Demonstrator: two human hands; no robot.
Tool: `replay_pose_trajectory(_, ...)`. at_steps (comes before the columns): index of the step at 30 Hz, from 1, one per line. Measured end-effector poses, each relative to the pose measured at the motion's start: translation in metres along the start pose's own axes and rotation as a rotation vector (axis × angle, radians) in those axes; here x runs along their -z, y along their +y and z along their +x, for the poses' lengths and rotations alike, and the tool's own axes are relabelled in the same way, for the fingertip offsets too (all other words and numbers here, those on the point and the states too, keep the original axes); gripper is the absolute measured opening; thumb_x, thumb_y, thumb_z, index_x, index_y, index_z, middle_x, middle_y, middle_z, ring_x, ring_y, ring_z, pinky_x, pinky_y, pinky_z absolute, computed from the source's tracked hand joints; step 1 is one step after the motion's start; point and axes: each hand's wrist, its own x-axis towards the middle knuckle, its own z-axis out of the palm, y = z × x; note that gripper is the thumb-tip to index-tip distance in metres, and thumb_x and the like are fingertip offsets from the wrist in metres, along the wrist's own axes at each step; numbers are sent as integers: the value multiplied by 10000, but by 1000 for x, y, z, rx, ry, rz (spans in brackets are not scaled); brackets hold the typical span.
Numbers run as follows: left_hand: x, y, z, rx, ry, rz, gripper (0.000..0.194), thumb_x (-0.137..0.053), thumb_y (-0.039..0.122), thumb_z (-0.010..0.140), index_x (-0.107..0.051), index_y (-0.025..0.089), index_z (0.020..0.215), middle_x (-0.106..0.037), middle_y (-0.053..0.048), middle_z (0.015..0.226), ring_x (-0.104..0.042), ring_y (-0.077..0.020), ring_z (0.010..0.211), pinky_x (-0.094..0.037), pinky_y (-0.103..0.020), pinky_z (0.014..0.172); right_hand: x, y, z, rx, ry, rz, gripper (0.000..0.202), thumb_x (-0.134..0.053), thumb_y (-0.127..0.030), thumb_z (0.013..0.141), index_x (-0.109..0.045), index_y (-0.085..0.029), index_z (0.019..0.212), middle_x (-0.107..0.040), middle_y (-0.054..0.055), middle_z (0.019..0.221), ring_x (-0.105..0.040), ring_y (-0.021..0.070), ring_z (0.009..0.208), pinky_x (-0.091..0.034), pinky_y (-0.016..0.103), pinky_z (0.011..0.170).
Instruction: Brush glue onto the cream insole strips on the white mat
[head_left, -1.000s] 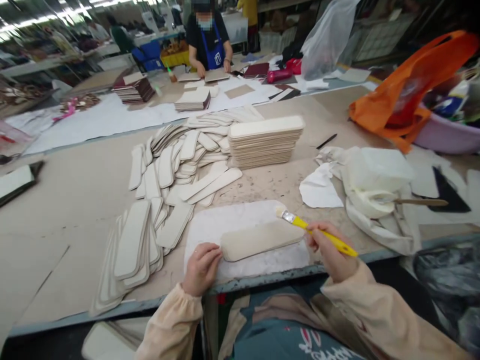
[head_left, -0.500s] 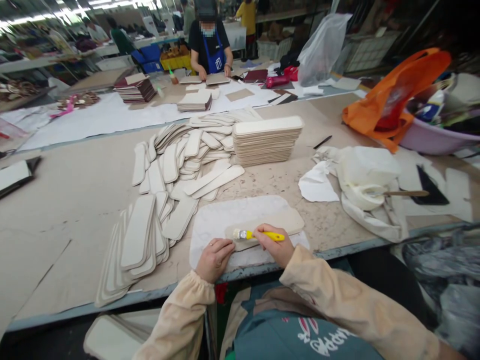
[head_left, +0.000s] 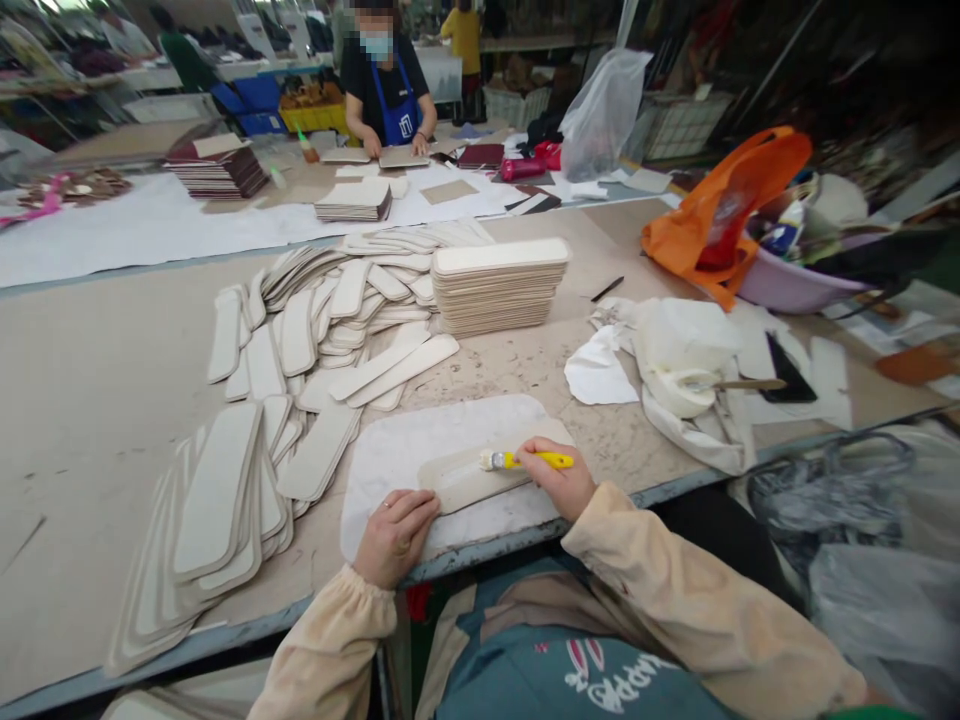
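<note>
My right hand [head_left: 559,475] grips the yellow handle of a paintbrush [head_left: 540,460]. The brush's pale bristles touch the top of a long beige panel with rounded corners [head_left: 457,483]. A wet-looking streak runs along the panel left of the bristles. At the panel's left end lies my left hand [head_left: 399,532], its fingers stretched out with the tips on the edge; its thumb is hidden. Under the panel is a white sheet [head_left: 375,450] near the table's front edge.
Left are loose cream panels [head_left: 217,490]; behind stands a neat stack of them [head_left: 501,290]. At right are a white tub holding a stick [head_left: 694,340], a dark thin tool [head_left: 607,289], an orange bag [head_left: 720,220] and a lilac basin [head_left: 795,280]. A co-worker [head_left: 386,85] handles boards opposite.
The bristles have moved right along the panel, away from my left hand. My left hand has shifted to the panel's left end. The camera view has also turned slightly.
</note>
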Motion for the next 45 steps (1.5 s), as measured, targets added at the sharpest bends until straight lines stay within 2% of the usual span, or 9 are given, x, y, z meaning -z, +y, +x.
replay_pose_trajectory(8,-1,-2,0,-34,6,25,254,-593,91,808,-639,196,1034,-678,-69,992,-590,-180,892,-534,-339,774,66,19,4,-81,166,-64,246,-518,-383,787,-588,-181,665,-415,-51,481,-398,118,484,-317,245,498)
replay_pose_trajectory(12,-2,-5,-2,-36,5,34,248,-578,111,822,-640,201,1045,-683,-70,987,-601,-176,890,-537,-336,775,80,14,-1,-52,240,-140,237,-527,-372,792,-591,-181,668,-433,-44,502,-403,119,503,-319,246,509)
replay_pose_trajectory(15,-3,-5,-3,-29,-1,44,238,-571,129,831,-644,210,1043,-685,-66,993,-605,-174,896,-537,-340,788,63,2,-9,-21,198,-95,224,-531,-355,810,-591,-182,681,-448,-47,506,-413,112,501,-322,239,510)
replay_pose_trajectory(22,0,1,1,-15,6,53,226,-592,122,813,-656,213,1010,-692,-52,962,-600,-171,868,-541,-328,771,-25,-13,-17,-31,-159,168,206,-516,-321,826,-588,-176,699,-434,-61,472,-414,99,469,-336,222,493)
replay_pose_trajectory(26,1,1,2,-7,0,45,232,-599,118,806,-656,210,1011,-693,-52,965,-595,-171,868,-540,-326,767,-40,-7,-11,-43,-177,165,191,-523,-302,810,-575,-179,673,-425,-65,472,-399,96,476,-323,218,491)
replay_pose_trajectory(30,0,0,2,-6,-11,37,243,-602,109,800,-654,202,1019,-690,-58,984,-589,-175,885,-535,-333,779,-14,-3,-4,-88,-138,109,187,-527,-302,787,-573,-182,651,-416,-66,474,-391,99,489,-323,219,499)
replay_pose_trajectory(39,-2,-5,0,-26,-13,48,223,-588,129,817,-650,202,1018,-684,-61,1007,-589,-184,894,-530,-342,779,79,3,4,-84,45,-258,225,-493,-341,800,-560,-195,643,-445,-49,489,-429,121,501,-327,242,517)
replay_pose_trajectory(42,-1,-5,0,-34,-14,59,213,-584,135,821,-652,201,1012,-686,-60,1005,-592,-180,882,-527,-339,777,90,-8,-1,47,72,-495,236,-456,-343,839,-573,-196,695,-532,-19,578,-492,136,569,-351,251,574)
replay_pose_trajectory(45,0,-3,0,-34,-12,62,203,-583,137,822,-657,198,1000,-688,-60,996,-594,-181,883,-526,-336,779,80,-19,-8,212,57,-795,233,-422,-304,873,-601,-193,773,-617,31,694,-552,159,656,-367,261,638)
